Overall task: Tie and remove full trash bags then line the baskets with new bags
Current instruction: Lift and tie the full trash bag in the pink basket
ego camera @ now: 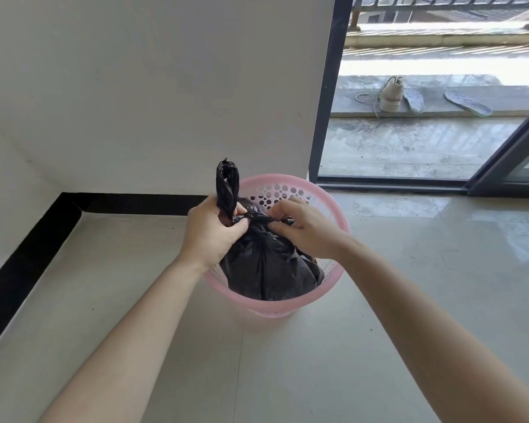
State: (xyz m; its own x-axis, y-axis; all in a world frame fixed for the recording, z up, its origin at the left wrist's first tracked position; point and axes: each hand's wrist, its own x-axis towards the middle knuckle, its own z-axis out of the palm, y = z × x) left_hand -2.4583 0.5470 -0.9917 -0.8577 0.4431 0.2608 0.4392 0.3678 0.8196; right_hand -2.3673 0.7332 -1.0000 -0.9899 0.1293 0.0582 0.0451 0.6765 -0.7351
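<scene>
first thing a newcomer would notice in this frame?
The black trash bag in the pink basket, centre frame on the tiled floor by the wall corner. Both hands are knotting its neck: the left hand has a grip on a twisted tail that sticks upward, the right hand pinches the gathered plastic beside it. Next, the open sliding door at upper right, with a shoe outside.

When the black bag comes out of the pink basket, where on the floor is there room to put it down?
Bare floor tile lies left of the pink basket, out to the black baseboard, and right of it toward the sliding door track. It is crowded only at the basket, where the left hand and right hand grip the black bag.
</scene>
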